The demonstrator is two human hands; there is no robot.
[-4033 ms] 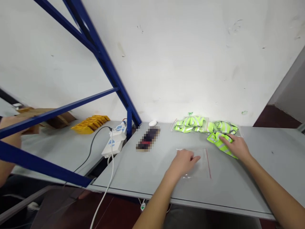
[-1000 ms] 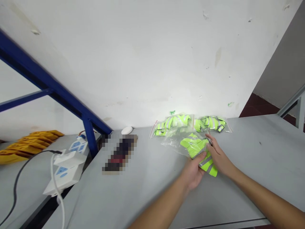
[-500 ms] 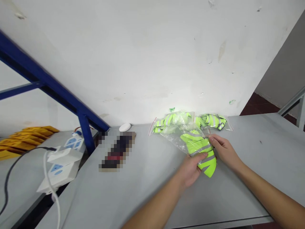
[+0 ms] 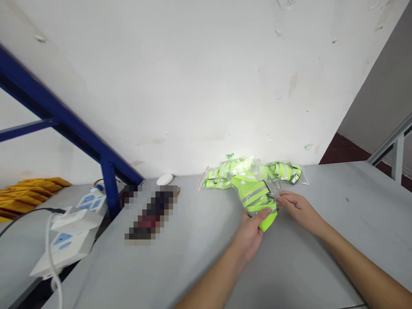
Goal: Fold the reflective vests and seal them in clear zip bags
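My left hand (image 4: 249, 234) is closed around the lower end of a folded neon-yellow reflective fabric piece (image 4: 255, 195) with grey stripes, its thumb on top. Most of the fabric lies inside a clear plastic bag (image 4: 273, 188); the lower end sticks out. At the bag's right edge, my right hand (image 4: 298, 210) pinches the plastic between thumb and fingers. Just behind, against the wall, lie two more clear bags with similar striped fabric: a left bag (image 4: 214, 179) and a right bag (image 4: 285, 171). The held bag's far end overlaps the left one.
On the grey table (image 4: 193, 257) at left are a pixelated flat object (image 4: 151, 216) and a white oval item (image 4: 165, 179). Further left are white power strips (image 4: 69, 240) with cables, a blue metal frame (image 4: 109, 184) and yellow packets (image 4: 32, 191). A white wall (image 4: 193, 86) bounds the back.
The striped fabric has gone deeper into the clear bag, towards the wall. Both hands have shifted slightly left in view, and the camera view has tilted a little.
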